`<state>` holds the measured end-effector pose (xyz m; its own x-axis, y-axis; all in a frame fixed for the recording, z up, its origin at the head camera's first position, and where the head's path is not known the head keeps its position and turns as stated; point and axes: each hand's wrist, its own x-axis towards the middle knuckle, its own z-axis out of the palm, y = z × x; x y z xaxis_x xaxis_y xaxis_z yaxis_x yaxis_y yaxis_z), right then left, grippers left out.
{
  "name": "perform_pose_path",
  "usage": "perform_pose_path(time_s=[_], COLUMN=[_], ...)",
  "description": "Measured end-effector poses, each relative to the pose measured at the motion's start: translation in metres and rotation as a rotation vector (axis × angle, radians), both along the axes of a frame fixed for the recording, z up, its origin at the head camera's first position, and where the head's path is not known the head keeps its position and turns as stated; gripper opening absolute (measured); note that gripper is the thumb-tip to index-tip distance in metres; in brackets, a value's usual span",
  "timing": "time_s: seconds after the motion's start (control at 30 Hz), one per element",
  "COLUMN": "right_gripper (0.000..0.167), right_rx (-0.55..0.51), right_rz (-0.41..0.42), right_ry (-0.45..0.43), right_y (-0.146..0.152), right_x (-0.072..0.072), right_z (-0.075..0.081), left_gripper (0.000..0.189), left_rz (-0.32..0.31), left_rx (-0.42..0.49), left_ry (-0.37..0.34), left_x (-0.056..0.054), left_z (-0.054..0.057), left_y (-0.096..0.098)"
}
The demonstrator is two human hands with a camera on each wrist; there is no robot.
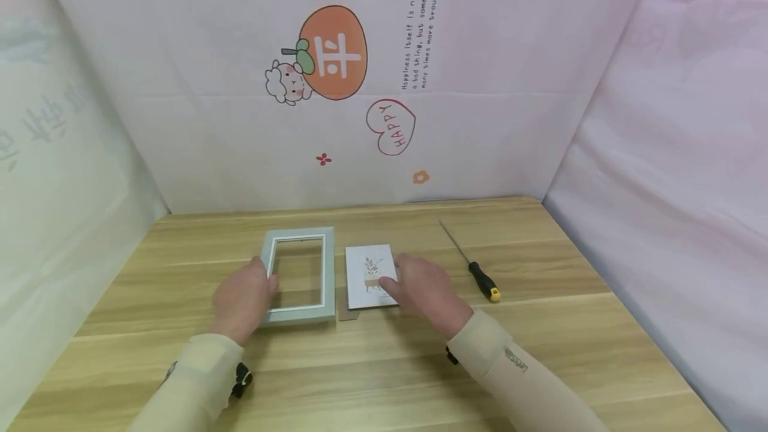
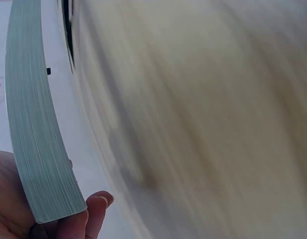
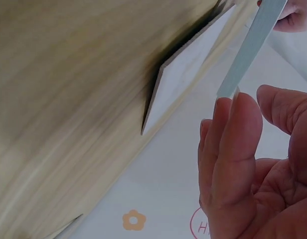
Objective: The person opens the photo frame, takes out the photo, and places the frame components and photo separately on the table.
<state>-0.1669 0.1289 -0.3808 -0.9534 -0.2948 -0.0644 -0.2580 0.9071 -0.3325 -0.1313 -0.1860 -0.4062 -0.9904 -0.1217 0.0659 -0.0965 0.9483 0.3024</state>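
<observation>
A pale green picture frame [image 1: 330, 272] with a white inner lip and a see-through opening is raised off the table. My left hand [image 1: 245, 295] grips it by its left side; in the left wrist view, fingers wrap the frame's edge [image 2: 39, 114]. Right of it lies a white board [image 1: 363, 285] printed with a plant on a stand, and a grey-brown piece [image 1: 348, 314] shows below its lower left. Over the board's right edge hovers my right hand [image 1: 429, 289], thumb and fingers apart. In the right wrist view this hand [image 3: 253, 154] holds nothing, and the board [image 3: 188, 69] lies flat.
On the wooden table [image 1: 384, 365], a screwdriver [image 1: 483, 282] with a black and yellow handle lies at the right, its shaft pointing away. White printed cloth [image 1: 480, 119] stands along the back and both sides.
</observation>
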Motion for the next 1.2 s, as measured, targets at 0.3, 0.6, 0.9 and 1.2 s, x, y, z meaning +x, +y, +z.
perform_pose_path(time_s=[0.3, 0.6, 0.9, 1.2], right_gripper=[0.051, 0.045, 0.036, 0.046], right_rx=[-0.005, -0.039, -0.047, -0.018], right_rz=[-0.017, -0.010, -0.004, -0.014], right_ry=[-0.061, -0.068, -0.073, -0.094], right_y=[0.007, 0.012, 0.013, 0.014], right_x=[0.003, 0.006, 0.006, 0.007], right_z=[-0.007, -0.011, -0.014, -0.014], left_gripper=[0.032, 0.031, 0.030, 0.033], left_rz=[0.019, 0.032, 0.019, 0.042], left_rx=[-0.009, -0.030, -0.060, -0.077], left_ry=[-0.015, -0.033, -0.056, -0.127], left_x=[0.005, 0.009, 0.012, 0.009], left_z=[-0.006, -0.005, 0.000, 0.001], left_y=[-0.031, -0.062, -0.080, -0.093])
